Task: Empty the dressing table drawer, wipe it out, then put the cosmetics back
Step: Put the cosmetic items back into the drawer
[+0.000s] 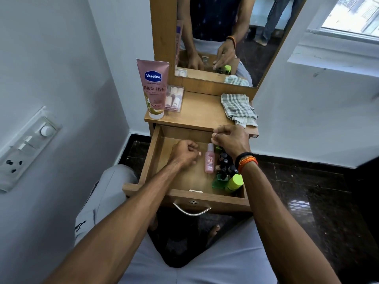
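Observation:
The wooden drawer of the dressing table is pulled out in front of me. A pink spray bottle lies in its middle. Small dark-capped bottles, a green bottle and a lime-capped bottle crowd its right side. My left hand is inside the drawer just left of the pink bottle, fingers curled shut with nothing visible in them. My right hand hovers over the dark bottles at the back right, fingers bent down; its underside is hidden.
On the tabletop stand a pink Vaseline tube and a clear box of small items at the left; a checked cloth lies at the right. A mirror rises behind. A wall with a switch board is at the left.

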A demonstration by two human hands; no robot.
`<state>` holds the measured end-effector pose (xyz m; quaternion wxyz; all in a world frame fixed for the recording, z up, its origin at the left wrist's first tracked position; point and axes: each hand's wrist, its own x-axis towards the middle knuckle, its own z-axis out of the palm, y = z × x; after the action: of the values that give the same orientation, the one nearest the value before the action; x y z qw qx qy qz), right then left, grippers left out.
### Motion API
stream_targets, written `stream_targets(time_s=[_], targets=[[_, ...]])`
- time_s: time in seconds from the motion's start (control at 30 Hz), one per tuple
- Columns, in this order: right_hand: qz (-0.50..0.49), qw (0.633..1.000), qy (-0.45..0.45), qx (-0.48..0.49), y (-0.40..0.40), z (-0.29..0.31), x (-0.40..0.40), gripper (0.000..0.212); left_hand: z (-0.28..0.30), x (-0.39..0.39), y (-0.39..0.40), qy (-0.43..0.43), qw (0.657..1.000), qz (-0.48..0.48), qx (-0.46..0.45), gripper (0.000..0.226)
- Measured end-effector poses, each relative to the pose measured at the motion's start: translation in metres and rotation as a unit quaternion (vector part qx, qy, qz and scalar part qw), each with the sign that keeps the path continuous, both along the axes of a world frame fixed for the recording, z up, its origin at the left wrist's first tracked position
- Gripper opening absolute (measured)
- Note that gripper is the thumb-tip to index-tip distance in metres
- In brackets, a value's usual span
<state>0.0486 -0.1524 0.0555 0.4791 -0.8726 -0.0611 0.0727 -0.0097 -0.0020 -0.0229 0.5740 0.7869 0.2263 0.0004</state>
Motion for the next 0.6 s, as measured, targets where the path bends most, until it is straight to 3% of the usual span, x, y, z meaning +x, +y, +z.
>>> stream_targets(time_s=[0.2,0.27,0.37,0.5,0.6], targets=[[0.052,0.998,-0.017,0.027,0.043,0.012,-0.001,0.012,0.033,-0.015,0.023,-0.084,0.993,0.084,0.016,0.011],[0.065,0.997,-0.030,0.037,0.059,0.015,-0.002,0.013,0.045,-0.019,0.035,-0.115,0.983,0.127,0.062,0.003],[0.097,0.992,-0.071,0.042,0.082,0.024,-0.003,0.017,0.065,-0.026,0.050,-0.156,0.958,0.217,0.099,0.007],[0.148,0.981,-0.115,0.042,0.109,0.042,-0.004,0.043,0.088,-0.027,0.072,-0.225,0.913,0.328,0.092,0.015],[0.175,0.976,-0.119,0.051,0.126,0.048,0.000,0.054,0.094,-0.020,0.091,-0.249,0.911,0.318,0.081,0.029]])
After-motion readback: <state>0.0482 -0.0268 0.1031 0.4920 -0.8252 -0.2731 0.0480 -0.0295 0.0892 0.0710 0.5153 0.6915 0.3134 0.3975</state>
